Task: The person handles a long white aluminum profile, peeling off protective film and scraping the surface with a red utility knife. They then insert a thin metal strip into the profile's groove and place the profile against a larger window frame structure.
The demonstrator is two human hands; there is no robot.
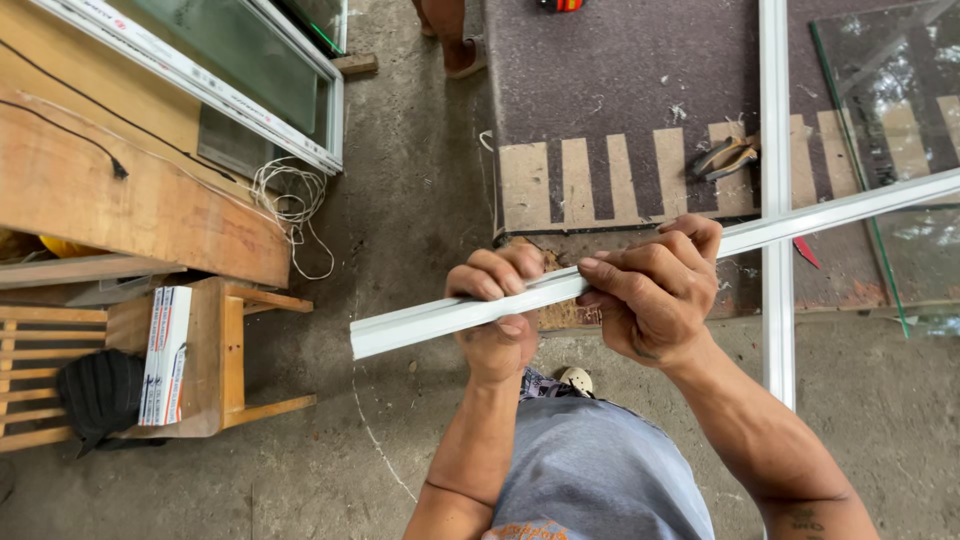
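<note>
white strip [450, 318]; purple mat [640, 90], tan bars; grey shorts [590, 470].

Both hands grip a long white profile strip [640, 265] that slants across the view, low at its left end and rising to the right. The left hand [497, 310] closes around it near the free end, thumb beneath; the right hand [655, 290] wraps it just beside, fingers curled over the top. Beyond them, a dark carpet [620, 80] with tan bars lies on the concrete floor [400, 220], with pliers [725, 157] on it. A white frame bar [776, 200] runs upright past a glass pane [900, 120]. At left stand a wooden stool [225, 350] and a coil of white cord [290, 200].
</note>
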